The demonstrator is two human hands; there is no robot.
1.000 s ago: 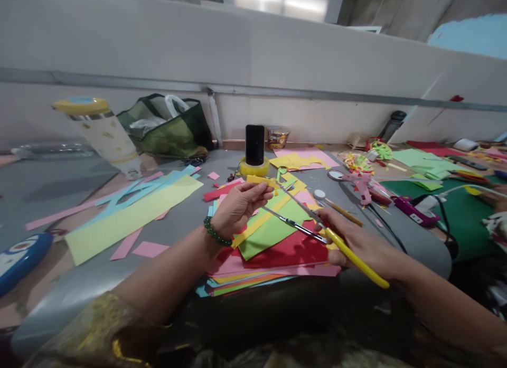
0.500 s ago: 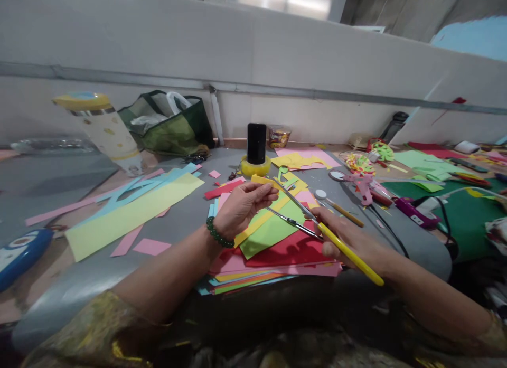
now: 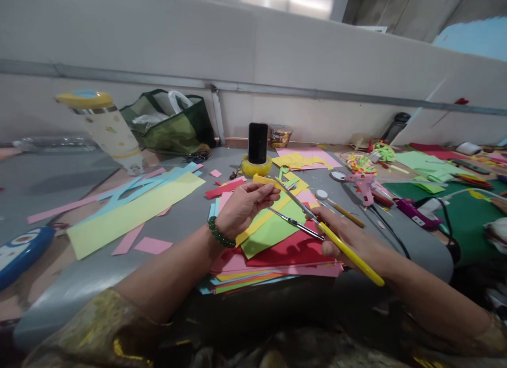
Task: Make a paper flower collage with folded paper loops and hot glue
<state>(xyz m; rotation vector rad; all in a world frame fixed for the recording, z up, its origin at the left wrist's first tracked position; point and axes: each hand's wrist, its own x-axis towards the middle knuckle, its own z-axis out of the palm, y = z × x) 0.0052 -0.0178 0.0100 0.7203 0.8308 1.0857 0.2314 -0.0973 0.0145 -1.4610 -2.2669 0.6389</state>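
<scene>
Pinching a small yellow paper piece [image 3: 260,178] between the fingers [image 3: 266,189] of the left hand [image 3: 243,207], just in front of the phone [image 3: 257,142]. Gripping yellow-handled scissors [image 3: 332,236] in the right hand [image 3: 344,230], nearer than the phone and to its right, with blades [image 3: 297,199] parted and the upper tip at the yellow paper piece; cannot tell whether touching. Working above a stack of coloured paper [image 3: 277,269], including a green sheet [image 3: 263,240] and a red sheet [image 3: 303,252], on the desk [image 3: 186,220] in front of the phone. Seeing the phone upright on a yellow tape roll [image 3: 259,168], with a cup [image 3: 280,137] just to its right bearing printed lettering too blurred to read. Spotting a tumbler [image 3: 114,133] left of the phone and a pink glue gun [image 3: 362,186] to its right.
</scene>
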